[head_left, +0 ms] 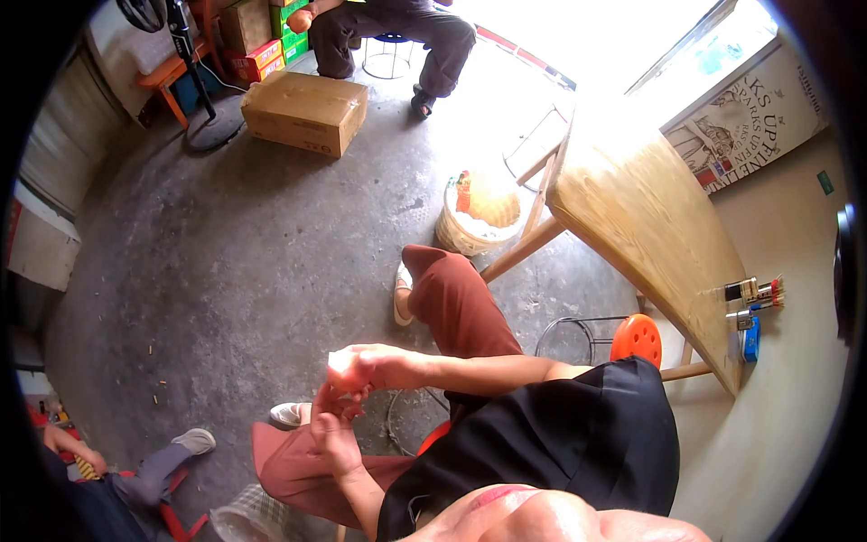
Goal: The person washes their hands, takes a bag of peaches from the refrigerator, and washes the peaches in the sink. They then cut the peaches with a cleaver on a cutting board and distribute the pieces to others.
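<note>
A round, pinkish thing with a bright white top is held in front of my knees; glare hides what kind it is. My right hand has its fingers curled around one side of it. From below, my left hand reaches up, its fingertips against the underside and its thumb standing apart. A small reddish bit shows between the hands, too blurred to name. Across the floor, another person's hand holds a similar round, orange-pink thing.
A closed cardboard box lies on the floor near a fan's base. A basket stands beside the wooden table, where paintbrushes lie. An orange stool is behind me. Another person's shoe shows lower left.
</note>
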Demonstrator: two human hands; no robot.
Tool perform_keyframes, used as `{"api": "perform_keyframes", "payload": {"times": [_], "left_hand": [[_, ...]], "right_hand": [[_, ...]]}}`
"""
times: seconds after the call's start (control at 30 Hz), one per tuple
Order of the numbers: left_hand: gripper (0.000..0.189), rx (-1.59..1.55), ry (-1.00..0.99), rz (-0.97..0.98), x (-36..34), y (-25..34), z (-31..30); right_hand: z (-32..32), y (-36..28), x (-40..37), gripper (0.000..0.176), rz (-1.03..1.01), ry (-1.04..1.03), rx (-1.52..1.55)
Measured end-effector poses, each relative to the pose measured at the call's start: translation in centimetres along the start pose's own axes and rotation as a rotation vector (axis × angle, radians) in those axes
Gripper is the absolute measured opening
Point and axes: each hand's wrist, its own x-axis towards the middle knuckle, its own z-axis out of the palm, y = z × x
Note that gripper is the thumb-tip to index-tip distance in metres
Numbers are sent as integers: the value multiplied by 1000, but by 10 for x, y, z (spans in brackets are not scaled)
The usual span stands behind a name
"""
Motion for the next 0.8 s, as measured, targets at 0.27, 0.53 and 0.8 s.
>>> {"api": "perform_keyframes", "payload": {"times": [0.27, 0.53, 0.8], "left_hand": [[28, 495, 43, -78, 13, -44, -90], [82, -16, -45, -111, 13, -21, -21], [101, -93, -55, -115, 18, -35, -15]], "right_hand": [[11, -8, 5, 79, -226, 280, -940], [-2, 7, 14, 87, -157, 286, -957], [-9, 17, 17, 82, -94, 211, -827]]}}
